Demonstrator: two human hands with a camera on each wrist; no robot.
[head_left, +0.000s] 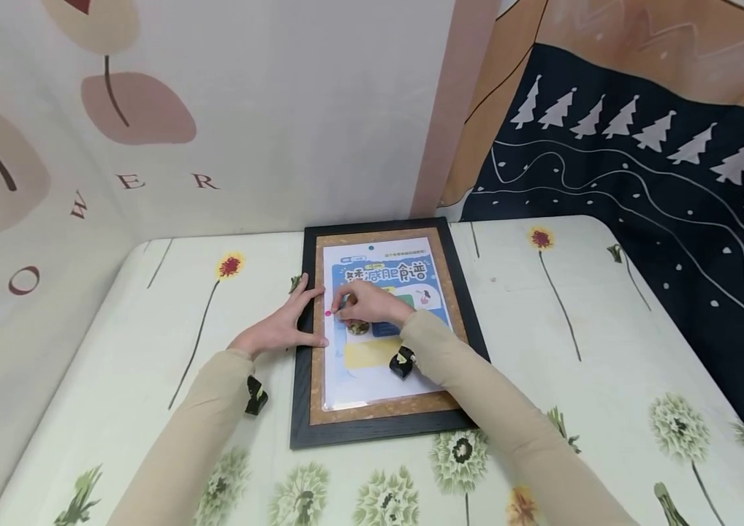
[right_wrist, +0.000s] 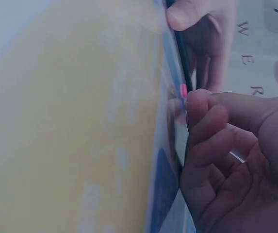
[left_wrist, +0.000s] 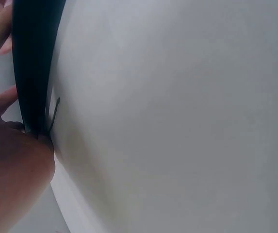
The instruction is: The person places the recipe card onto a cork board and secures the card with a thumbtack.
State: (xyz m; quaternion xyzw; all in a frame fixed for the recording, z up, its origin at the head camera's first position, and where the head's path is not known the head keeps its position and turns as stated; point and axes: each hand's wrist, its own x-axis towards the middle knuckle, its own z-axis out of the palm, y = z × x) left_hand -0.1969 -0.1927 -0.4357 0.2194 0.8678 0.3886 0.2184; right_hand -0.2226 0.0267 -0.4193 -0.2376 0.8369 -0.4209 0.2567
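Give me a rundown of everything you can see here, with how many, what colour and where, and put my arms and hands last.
Framed corkboard: 1, black and brown, on the table
Printed sheet: 1, white, blue and yellow, on the corkboard
Pink pin: 1, pink, sheet's left edge
Teal dot: 1, teal, sheet's top; pin or print unclear
Table: 1, white, flower-printed, under the corkboard
Pale backdrop: 1, off-white, behind and left
Tree-print backdrop: 1, navy and orange-brown, right
Wrist devices: 2, black, one per wrist
Sleeves: 2, beige, on both arms
Left hand: 1, bare, on the frame's left side
Right hand: 1, bare, fingertips by the pink pin
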